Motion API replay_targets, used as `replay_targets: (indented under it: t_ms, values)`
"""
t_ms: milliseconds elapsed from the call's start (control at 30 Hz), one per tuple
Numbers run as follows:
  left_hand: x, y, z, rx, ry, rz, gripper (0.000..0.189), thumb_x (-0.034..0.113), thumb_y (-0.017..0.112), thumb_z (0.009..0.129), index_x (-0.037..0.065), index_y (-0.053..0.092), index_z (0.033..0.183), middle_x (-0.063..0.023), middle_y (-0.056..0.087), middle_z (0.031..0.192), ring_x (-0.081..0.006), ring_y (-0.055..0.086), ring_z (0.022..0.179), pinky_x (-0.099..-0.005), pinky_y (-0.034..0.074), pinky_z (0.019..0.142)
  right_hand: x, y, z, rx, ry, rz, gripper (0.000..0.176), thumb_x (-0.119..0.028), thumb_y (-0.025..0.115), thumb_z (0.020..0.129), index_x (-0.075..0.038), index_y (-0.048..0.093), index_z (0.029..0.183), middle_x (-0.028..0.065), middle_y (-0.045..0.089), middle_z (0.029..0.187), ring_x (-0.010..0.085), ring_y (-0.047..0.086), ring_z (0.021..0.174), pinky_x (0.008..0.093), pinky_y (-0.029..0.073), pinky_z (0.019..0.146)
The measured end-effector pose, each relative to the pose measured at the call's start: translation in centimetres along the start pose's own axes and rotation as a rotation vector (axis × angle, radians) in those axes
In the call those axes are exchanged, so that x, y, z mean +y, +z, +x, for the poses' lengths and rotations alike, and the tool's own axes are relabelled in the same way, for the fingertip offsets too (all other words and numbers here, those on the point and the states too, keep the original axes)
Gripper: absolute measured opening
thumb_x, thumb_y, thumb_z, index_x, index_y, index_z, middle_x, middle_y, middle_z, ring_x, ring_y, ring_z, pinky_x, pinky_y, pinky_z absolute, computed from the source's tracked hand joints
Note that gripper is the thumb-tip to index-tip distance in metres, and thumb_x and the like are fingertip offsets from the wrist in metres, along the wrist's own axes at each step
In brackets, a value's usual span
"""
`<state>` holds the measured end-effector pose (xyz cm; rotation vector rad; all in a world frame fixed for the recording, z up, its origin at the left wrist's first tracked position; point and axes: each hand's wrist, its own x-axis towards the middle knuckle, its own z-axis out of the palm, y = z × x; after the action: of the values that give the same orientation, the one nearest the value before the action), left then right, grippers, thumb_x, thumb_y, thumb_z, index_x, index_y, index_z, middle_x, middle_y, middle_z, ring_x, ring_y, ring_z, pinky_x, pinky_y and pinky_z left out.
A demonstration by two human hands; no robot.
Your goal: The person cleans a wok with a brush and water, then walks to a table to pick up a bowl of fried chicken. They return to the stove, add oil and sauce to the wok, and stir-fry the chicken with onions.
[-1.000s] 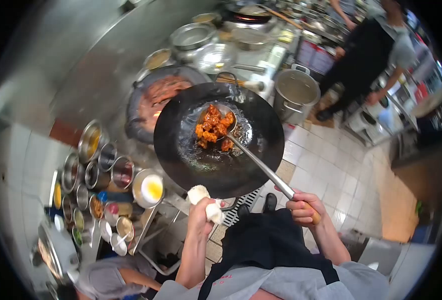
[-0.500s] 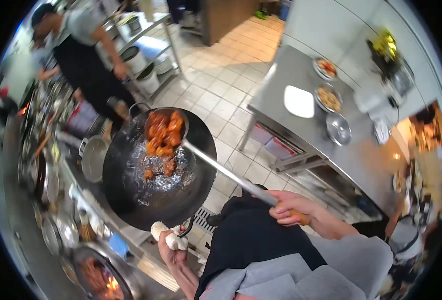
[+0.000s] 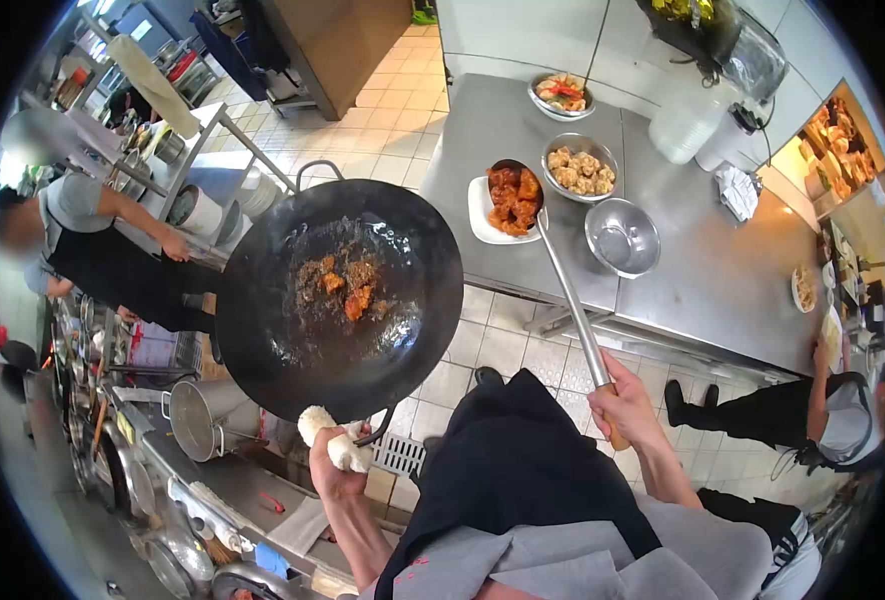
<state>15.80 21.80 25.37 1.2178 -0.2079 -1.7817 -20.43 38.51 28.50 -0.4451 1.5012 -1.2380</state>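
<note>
My left hand [image 3: 336, 472] is closed around a handle of a big black wok [image 3: 252, 330], with a white cloth [image 3: 348, 453] bunched in the grip. A few glazed pieces [image 3: 358, 302] and dark sauce lie in the wok's middle. In my right hand [image 3: 626, 402], fingers wrap the wooden end of a long-handled ladle [image 3: 577, 315]. Reddish-brown glazed food [image 3: 513, 197] fills its bowl, which overlaps a white plate [image 3: 479, 215] on the steel counter in this view.
The steel counter [image 3: 662, 330] also bears a bowl of pale fried pieces [image 3: 579, 172], an empty metal bowl [image 3: 622, 238] and a bowl of colourful food [image 3: 562, 94]. A person in an apron [image 3: 112, 250] stands left; another person [image 3: 792, 415] is at right. A pot [image 3: 202, 420] sits below the wok's left side.
The loaded ladle has moved right, from over the wok to the plate on the counter. My view has turned right; the wok, still held, now appears nearer the counter.
</note>
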Motion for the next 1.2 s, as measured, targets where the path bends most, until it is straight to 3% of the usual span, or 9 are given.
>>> replay_targets:
  t_ms: [333,467,867,1000,1200]
  values:
    - [1.9,3.7,1.0,0.014,0.036,0.162,0.019,0.006,0.057,0.073,-0.004,0.050,0.087,-0.0168,0.061,0.074,-0.0286,0.064,0.067,-0.0363,0.053,0.063,0.9,0.2,0.7,0.167,-0.085,-0.196,0.074,0.007,0.051,0.081,-0.009,0.028,0.149,-0.0005,0.048,0.062,0.0068,0.044,0.042,0.0232,0.039,0.039]
    - [2.3,3.3,1.7,-0.008,0.094,0.177,0.021,0.005,0.058,0.073,-0.003,0.049,0.090,-0.0152,0.060,0.074,-0.0282,0.064,0.066,-0.0370,0.053,0.062,1.3,1.4,0.2,0.188,-0.116,-0.193,0.073,0.007,0.051,0.082,-0.008,0.028,0.149,-0.0006,0.047,0.065,0.0066,0.044,0.043,0.0231,0.039,0.039]
    - [3.8,2.9,3.3,-0.069,0.027,0.238,0.028,0.004,0.057,0.074,-0.006,0.047,0.098,-0.0166,0.059,0.076,-0.0306,0.065,0.069,-0.0415,0.054,0.062,2.1,3.0,-1.6,0.310,-0.128,-0.263,0.071,0.006,0.051,0.083,-0.010,0.030,0.148,-0.0021,0.043,0.062,0.0068,0.043,0.043,0.0230,0.039,0.039]
    - [3.4,2.4,4.0,-0.100,0.036,0.236,0.027,0.005,0.057,0.074,-0.008,0.049,0.097,-0.0170,0.060,0.075,-0.0299,0.065,0.067,-0.0404,0.054,0.062,1.2,3.3,-2.1,0.259,-0.138,-0.180,0.071,0.007,0.051,0.082,-0.010,0.030,0.148,-0.0014,0.043,0.058,0.0070,0.043,0.041,0.0230,0.037,0.038]
    - [3.2,4.3,2.5,-0.114,0.098,0.281,0.022,0.003,0.057,0.073,-0.005,0.050,0.092,-0.0141,0.059,0.073,-0.0285,0.064,0.065,-0.0387,0.055,0.064,-1.0,4.6,-2.9,-0.062,-0.020,0.172,0.072,0.007,0.053,0.082,-0.008,0.028,0.149,-0.0002,0.047,0.057,0.0093,0.046,0.040,0.0230,0.036,0.038]
